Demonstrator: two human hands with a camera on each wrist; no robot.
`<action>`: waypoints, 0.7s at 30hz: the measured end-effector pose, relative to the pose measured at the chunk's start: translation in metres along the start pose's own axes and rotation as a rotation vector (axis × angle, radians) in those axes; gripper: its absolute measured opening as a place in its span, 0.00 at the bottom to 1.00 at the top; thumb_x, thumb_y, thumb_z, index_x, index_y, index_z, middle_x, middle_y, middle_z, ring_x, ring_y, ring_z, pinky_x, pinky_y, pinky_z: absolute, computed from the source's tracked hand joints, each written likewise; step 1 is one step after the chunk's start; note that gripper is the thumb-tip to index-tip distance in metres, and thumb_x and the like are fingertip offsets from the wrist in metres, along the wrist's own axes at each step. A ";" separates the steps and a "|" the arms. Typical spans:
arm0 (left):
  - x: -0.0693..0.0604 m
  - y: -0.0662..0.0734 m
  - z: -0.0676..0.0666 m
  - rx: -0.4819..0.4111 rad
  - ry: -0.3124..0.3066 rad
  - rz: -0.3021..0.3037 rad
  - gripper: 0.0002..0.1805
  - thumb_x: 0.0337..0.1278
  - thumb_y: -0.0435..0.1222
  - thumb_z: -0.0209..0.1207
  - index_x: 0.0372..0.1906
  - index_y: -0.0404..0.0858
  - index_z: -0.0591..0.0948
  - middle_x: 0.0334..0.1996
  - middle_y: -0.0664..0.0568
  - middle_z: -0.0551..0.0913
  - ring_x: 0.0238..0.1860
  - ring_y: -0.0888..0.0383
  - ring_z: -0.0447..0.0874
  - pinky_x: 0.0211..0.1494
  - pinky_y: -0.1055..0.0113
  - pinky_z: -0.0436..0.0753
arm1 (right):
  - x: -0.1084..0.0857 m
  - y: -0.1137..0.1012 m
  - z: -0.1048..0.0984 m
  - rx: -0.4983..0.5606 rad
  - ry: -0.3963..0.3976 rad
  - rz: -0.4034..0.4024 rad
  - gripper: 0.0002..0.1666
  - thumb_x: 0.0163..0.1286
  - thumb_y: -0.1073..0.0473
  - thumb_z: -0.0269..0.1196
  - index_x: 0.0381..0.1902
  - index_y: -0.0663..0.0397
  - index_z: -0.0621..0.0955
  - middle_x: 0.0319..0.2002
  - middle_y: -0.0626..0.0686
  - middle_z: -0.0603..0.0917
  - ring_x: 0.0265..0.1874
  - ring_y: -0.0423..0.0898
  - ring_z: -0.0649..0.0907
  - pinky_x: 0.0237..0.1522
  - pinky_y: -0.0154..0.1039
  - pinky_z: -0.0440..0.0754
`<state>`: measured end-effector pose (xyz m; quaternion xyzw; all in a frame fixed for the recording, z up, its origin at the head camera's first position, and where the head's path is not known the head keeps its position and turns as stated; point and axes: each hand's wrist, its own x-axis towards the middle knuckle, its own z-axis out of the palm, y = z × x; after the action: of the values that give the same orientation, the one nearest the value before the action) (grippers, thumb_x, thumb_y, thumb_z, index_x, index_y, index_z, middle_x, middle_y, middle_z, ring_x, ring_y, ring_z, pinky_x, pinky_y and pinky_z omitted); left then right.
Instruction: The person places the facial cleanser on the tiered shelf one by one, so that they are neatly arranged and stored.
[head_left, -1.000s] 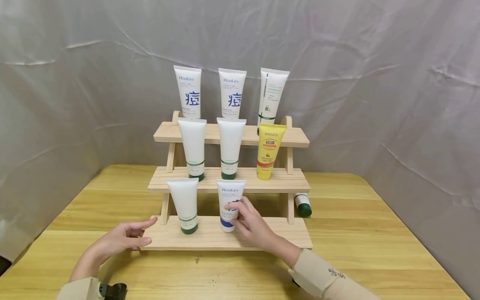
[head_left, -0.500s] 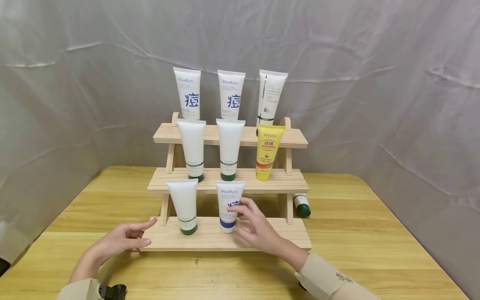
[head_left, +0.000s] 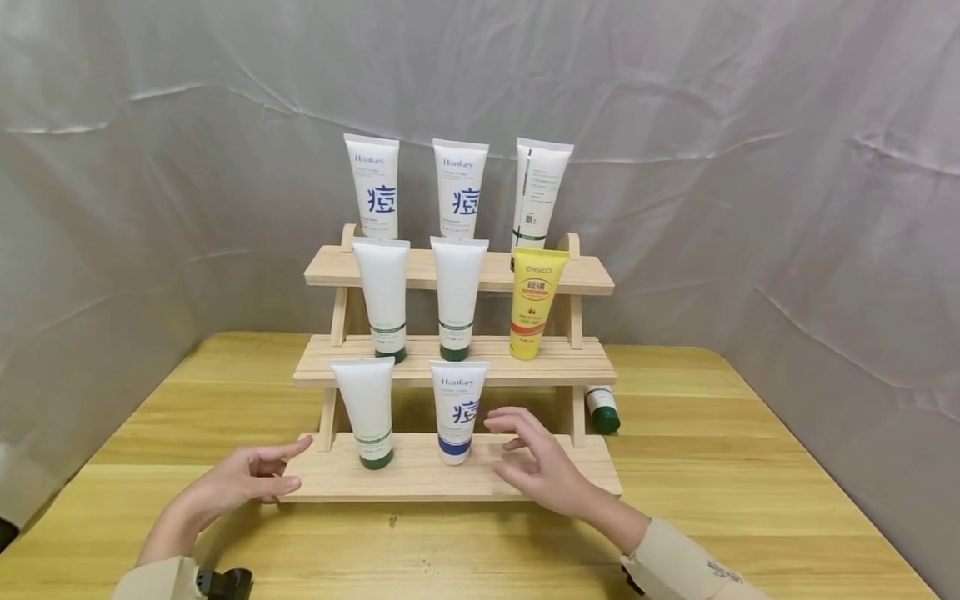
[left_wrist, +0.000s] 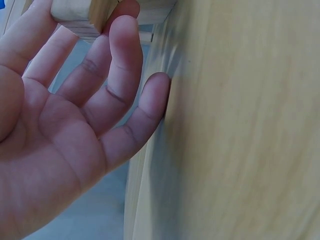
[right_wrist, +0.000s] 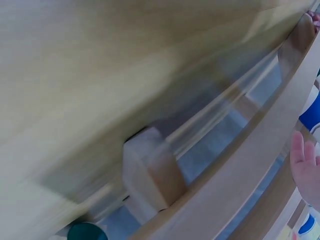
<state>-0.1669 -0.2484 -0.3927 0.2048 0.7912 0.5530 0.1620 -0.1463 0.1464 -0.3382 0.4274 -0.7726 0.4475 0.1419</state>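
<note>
On the lowest shelf of a wooden three-tier display stand (head_left: 536, 477) stand a white tube with a blue cap (head_left: 457, 417) and, to its left, a white tube with a green cap (head_left: 368, 412). Both are upright on their caps. My right hand (head_left: 542, 467) hovers just right of the blue-capped tube, fingers loosely bent, touching nothing; it is cut off at the edge of the right wrist view. My left hand (head_left: 238, 483) grips the left end of the lowest shelf; in the left wrist view its fingers (left_wrist: 127, 55) bend around the board's corner.
The middle shelf bears two white green-capped tubes and a yellow tube (head_left: 537, 302). Three white tubes stand on the top shelf (head_left: 412, 268). Another green-capped tube (head_left: 602, 408) lies on the wooden table (head_left: 712, 467) behind the stand's right side. Grey cloth (head_left: 660, 167) hangs behind.
My right hand has let go of the blue-capped tube and drawn away to the right. The tube stays standing in place. My left hand has kept its place on the shelf end.
</note>
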 end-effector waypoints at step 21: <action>-0.001 -0.002 -0.001 0.004 -0.009 0.056 0.27 0.57 0.31 0.55 0.59 0.59 0.68 0.28 0.46 0.77 0.25 0.62 0.74 0.28 0.68 0.73 | -0.039 0.052 -0.034 -0.024 0.095 -0.074 0.23 0.47 0.83 0.61 0.43 0.67 0.75 0.42 0.56 0.77 0.42 0.46 0.76 0.32 0.43 0.78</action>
<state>-0.1664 -0.2506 -0.3942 0.2295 0.7855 0.5549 0.1494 -0.1695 0.2069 -0.3719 0.4322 -0.7540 0.4525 0.1997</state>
